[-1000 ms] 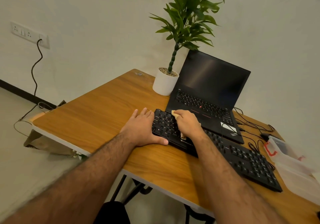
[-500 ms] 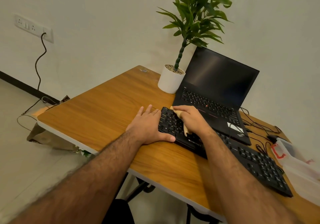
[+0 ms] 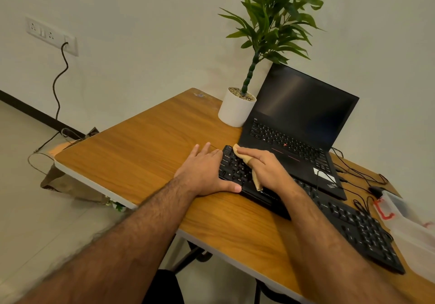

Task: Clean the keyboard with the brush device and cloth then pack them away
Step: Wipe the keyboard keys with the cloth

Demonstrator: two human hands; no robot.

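Cloth (image 3: pixel 244 156) wiped farther left on keyboard (image 3: pixel 353 223), laptop (image 3: pixel 303 124) behind

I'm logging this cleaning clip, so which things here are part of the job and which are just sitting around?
In the job: keyboard, cloth under the right hand, left hand steadying the keyboard, clear box.

Lying about: laptop, potted plant, cables.

"ThinkPad" on laptop (image 3: pixel 332 185) palm rest corner
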